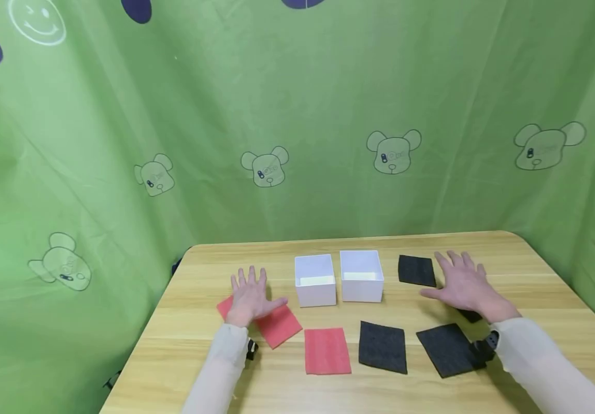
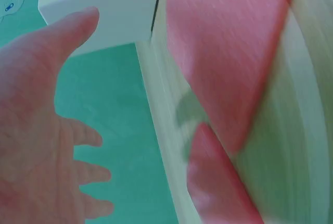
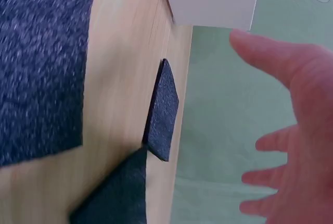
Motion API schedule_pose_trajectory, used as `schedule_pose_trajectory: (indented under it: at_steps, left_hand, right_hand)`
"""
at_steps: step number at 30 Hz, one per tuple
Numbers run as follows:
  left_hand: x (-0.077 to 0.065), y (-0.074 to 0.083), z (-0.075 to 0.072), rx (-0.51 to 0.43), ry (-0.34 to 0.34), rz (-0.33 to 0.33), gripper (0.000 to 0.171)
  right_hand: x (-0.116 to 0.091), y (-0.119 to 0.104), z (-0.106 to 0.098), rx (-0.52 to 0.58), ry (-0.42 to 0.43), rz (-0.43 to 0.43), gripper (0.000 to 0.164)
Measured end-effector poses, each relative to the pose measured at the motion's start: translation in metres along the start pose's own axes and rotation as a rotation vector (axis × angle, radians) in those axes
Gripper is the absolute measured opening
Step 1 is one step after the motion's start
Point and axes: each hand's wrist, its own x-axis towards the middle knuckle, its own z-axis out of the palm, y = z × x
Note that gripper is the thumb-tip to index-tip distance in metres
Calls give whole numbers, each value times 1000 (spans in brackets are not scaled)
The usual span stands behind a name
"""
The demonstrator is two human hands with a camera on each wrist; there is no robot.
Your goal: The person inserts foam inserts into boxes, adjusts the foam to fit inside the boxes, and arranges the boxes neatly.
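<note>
My left hand (image 1: 251, 300) hovers with fingers spread above red felt (image 1: 281, 326), which it partly hides; whether one or two pieces lie there I cannot tell. A red felt square (image 1: 327, 351) lies nearer the middle. My right hand (image 1: 467, 287), also spread and holding nothing, is over the right side of the table. Beside its fingertips is a black felt square (image 1: 416, 270), and another black piece (image 1: 469, 314) shows partly from under the hand. Two more black squares, one in the middle (image 1: 382, 347) and one by the right wrist (image 1: 447, 349), lie at the front.
Two white open boxes, a left one (image 1: 316, 295) and a right one (image 1: 362, 291), stand side by side at the back middle, each with something pale inside. The wooden table (image 1: 277, 397) backs onto a green curtain (image 1: 323, 86) printed with bear heads.
</note>
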Motion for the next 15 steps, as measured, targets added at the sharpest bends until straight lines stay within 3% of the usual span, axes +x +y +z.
schedule_pose_trajectory:
  at_steps: [7, 15]
  left_hand:
    - [-3, -26, 5, -101, -39, 56, 100]
    - [-12, -51, 7, -198, -113, 77, 93]
  right_hand:
    - [9, -9, 8, 170, -21, -114, 99]
    - [29, -19, 16, 228, -25, -144, 95]
